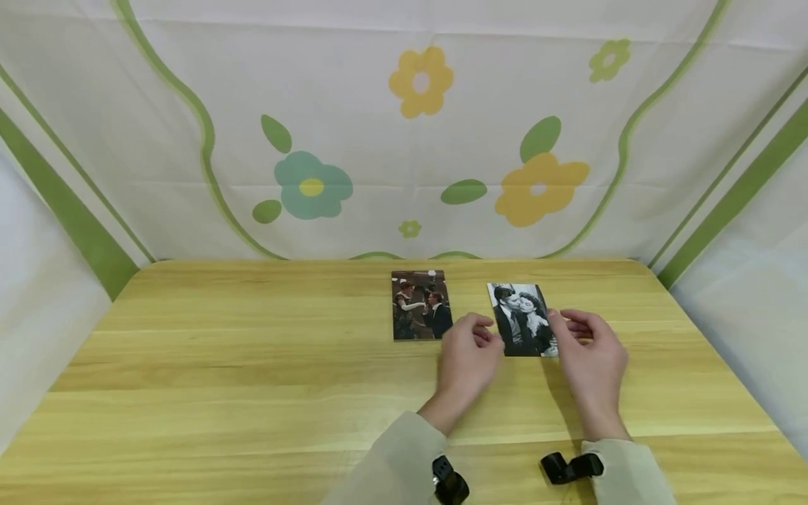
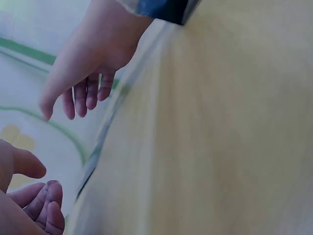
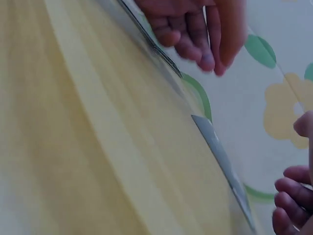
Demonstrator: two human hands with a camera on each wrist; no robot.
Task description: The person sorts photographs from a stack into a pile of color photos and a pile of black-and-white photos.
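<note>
In the head view, the black-and-white picture (image 1: 517, 322) lies on the table (image 1: 221, 393) between your left hand (image 1: 470, 354) and right hand (image 1: 592, 361). Left wrist: both hands hang loose, holding nothing. Right wrist: both look empty too.

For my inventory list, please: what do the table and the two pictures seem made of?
Table: probably wood or laminate, soft sheen; streaked grain and pale reflections show. Colour picture and monochrome picture: probably card or photo paper; thin edges, finish unclear.
</note>
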